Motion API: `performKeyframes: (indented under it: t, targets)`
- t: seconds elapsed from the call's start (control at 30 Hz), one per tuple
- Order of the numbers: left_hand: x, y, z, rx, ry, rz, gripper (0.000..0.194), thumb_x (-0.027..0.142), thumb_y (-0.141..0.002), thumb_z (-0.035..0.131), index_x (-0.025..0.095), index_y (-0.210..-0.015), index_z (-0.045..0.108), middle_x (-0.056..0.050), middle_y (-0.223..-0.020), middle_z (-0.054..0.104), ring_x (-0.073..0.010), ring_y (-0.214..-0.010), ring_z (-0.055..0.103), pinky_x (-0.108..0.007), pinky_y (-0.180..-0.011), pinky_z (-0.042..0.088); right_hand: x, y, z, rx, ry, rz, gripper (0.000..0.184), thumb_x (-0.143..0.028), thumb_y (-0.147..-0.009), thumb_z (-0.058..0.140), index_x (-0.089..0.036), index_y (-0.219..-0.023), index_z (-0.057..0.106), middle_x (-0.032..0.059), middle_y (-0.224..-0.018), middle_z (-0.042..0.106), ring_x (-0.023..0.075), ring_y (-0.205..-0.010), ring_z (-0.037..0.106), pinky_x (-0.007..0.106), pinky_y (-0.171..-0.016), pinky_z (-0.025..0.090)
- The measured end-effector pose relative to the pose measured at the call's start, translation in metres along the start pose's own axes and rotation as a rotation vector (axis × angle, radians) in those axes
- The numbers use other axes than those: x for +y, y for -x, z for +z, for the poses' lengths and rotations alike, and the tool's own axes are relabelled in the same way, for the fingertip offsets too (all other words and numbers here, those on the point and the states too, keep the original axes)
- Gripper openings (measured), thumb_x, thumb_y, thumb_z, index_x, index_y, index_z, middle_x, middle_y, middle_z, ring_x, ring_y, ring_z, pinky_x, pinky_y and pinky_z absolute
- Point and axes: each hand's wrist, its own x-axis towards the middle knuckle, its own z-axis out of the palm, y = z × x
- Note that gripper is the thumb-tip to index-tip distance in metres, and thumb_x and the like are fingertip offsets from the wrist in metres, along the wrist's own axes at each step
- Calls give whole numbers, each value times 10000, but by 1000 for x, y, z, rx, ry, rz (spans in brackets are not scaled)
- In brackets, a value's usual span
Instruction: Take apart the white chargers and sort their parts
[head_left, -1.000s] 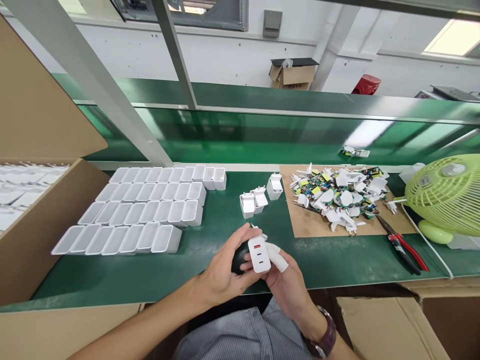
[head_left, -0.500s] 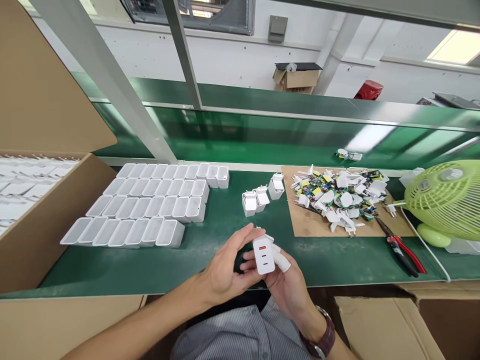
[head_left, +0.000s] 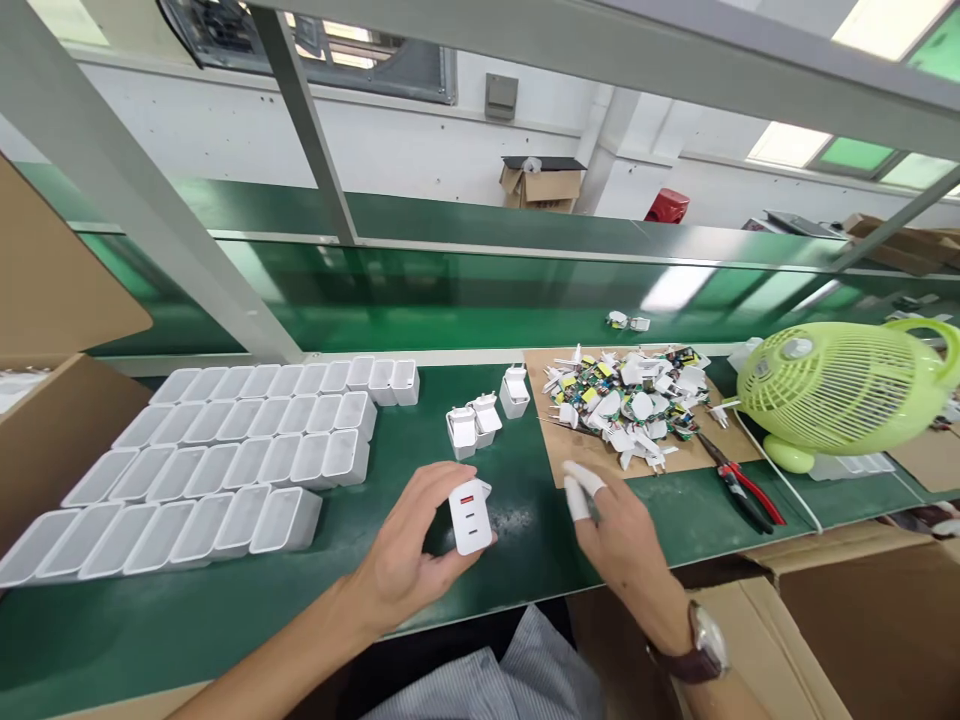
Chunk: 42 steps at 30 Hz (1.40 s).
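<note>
Two hands: my left hand [head_left: 401, 555] is closed on a white charger [head_left: 471, 518]; my right hand [head_left: 619, 530] is loosely open, fingers out.
Charger: pinched between my left thumb and fingers above the green bench [head_left: 187, 620], tilted a little, its port face turned up towards me, one red slot and two dark ones.
White finger covers [head_left: 585, 478]: on two fingers of my right hand, at the near left corner of the brown sheet [head_left: 559, 450]; I can't tell whether they touch it.
Brown sheet: bears a heap of circuit boards and white plug parts [head_left: 634, 405].
Three white casings [head_left: 463, 440]: beyond my left hand, white parts at their open ends; two side by side, the third farther back by the sheet.
Four rows of open-topped white casings [head_left: 281, 525]: to my left, packed closely.
Pliers [head_left: 739, 488]: red and black handles towards me, nose at the sheet's right side.
Green fan [head_left: 832, 385]: right of the heap.
Watch [head_left: 706, 638]: on my right wrist.
Cardboard box [head_left: 67, 440]: far left, flap raised.
</note>
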Motion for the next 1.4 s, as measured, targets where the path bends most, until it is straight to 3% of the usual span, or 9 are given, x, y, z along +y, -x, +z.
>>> performKeyframes:
  t: [0.1,0.2,0.33,0.57,0.77,0.9,1.0,1.13,1.4]
  targets:
    - [-1,-1,1,-5,4,-26,581,176,-894,784,184,-1416,530,-138,-1208,671,-273,-1128,656,-441,-947,598,34,-13,-6,-44,428,-121,323,-125,-992,453,-108,-1176,718,193,-1191,747,335,-1061,714,475,-870,612]
    - [-3,1,6,-19,29,-52,578,190,-891,789,186,-1408,531,-136,-1218,664,-266,-1124,661,-429,-946,601,49,-21,3,-147,605,-164,309,-25,-909,465,-120,-1039,729,196,-1349,685,336,-1116,678,475,-924,587]
    - [-8,7,13,-28,82,-74,604,198,-878,803,191,-1411,519,-144,-1240,656,-268,-1151,652,-437,-967,593,52,-24,15,-241,696,-140,288,25,-846,503,-132,-957,717,204,-1395,637,342,-1114,628,450,-866,570]
    - [-13,13,17,-27,137,-56,653,203,-869,813,201,-1438,493,-156,-1243,667,-281,-1150,648,-468,-963,586,61,-27,11,-270,690,-181,235,-5,-882,518,-155,-898,698,175,-1042,655,318,-971,586,440,-819,548]
    - [-17,14,19,-28,143,-36,658,203,-886,795,193,-1465,483,-164,-1235,669,-287,-1142,659,-484,-943,598,55,-22,0,-159,352,-305,261,-107,-1002,438,-118,-1146,655,206,-1206,665,344,-1131,614,514,-936,554]
    - [-18,15,20,-15,140,-17,665,225,-888,796,193,-1472,480,-173,-1251,669,-295,-1152,661,-496,-941,603,33,-13,-7,-69,50,-40,235,-277,-1030,546,-176,-1220,640,117,-996,744,277,-879,722,433,-773,615]
    - [-19,16,20,-18,141,-24,663,240,-885,805,193,-1466,489,-179,-1267,668,-302,-1171,658,-506,-959,598,13,-7,-15,-149,-247,107,276,-291,-1037,536,-229,-1276,658,62,-935,745,191,-696,707,322,-617,611]
    - [-20,17,21,-27,133,-26,667,250,-884,809,180,-1466,492,-185,-1273,663,-307,-1177,650,-516,-974,587,-5,-1,-23,-283,-577,180,331,-254,-1052,487,-261,-1320,682,55,-1018,743,172,-819,745,315,-762,659]
    - [-18,16,17,6,26,40,686,257,-830,843,170,-1419,503,-147,-1133,645,-280,-1025,638,-460,-849,595,-30,12,-18,-81,-619,188,293,-186,-996,638,-308,-1242,739,48,-1082,746,181,-894,770,286,-827,668]
